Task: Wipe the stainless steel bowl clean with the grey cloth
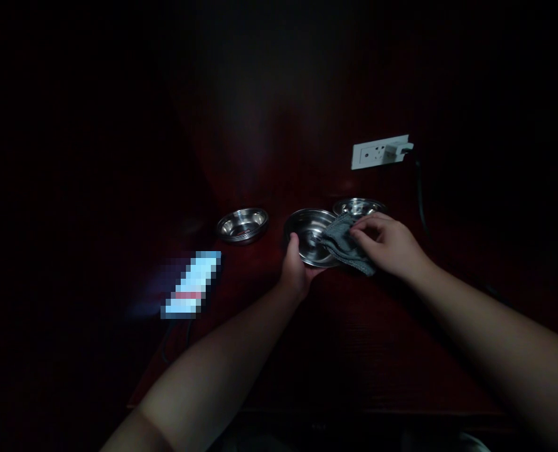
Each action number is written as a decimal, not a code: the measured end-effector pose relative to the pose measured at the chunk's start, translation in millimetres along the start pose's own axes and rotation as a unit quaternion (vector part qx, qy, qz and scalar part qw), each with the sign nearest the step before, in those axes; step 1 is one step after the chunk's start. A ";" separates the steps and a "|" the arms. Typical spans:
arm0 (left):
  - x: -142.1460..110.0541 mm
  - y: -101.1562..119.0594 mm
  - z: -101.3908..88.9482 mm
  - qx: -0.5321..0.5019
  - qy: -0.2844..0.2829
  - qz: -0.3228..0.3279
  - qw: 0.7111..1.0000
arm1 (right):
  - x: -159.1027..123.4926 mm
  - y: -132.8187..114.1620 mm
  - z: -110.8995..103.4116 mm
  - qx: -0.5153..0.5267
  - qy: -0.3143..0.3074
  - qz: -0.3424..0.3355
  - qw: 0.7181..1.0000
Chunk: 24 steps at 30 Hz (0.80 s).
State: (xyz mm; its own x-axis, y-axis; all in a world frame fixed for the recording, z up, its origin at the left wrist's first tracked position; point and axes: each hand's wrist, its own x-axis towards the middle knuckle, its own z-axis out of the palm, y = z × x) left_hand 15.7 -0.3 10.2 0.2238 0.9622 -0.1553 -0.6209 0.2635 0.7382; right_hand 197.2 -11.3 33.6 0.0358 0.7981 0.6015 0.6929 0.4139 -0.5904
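Note:
My left hand point(297, 270) grips a shiny metal bowl point(309, 232) from below, the thumb over its near-left rim. The bowl's open side is tipped toward me. A grey-green cloth point(347, 245) is pinched in my right hand point(385, 242) and hangs over the bowl's right side, covering part of the rim. Behind the cloth stands another metal bowl point(358, 206), partly hidden. To the left, a stack of metal bowls point(242, 225) rests on the dark red table point(354, 351).
A lit screen, blurred into blocks point(194, 285), lies at the left with a thin cable below it. On the back wall is a white power socket point(375, 154) with a plug point(396, 150) and a dark cord point(420, 194) hanging down. The surroundings are very dark.

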 end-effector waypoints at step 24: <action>-1.0 -3.4 -3.7 0.067 -0.042 0.011 0.997 | -0.3 16.9 10.8 0.161 -0.022 0.138 0.977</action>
State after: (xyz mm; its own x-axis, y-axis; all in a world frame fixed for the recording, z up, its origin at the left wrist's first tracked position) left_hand 14.8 -1.9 5.4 0.2762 0.9571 -0.0871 -0.5216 0.2254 0.8228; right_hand 201.2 0.1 17.6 0.1542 0.9135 0.3765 0.3990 0.2911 -0.8695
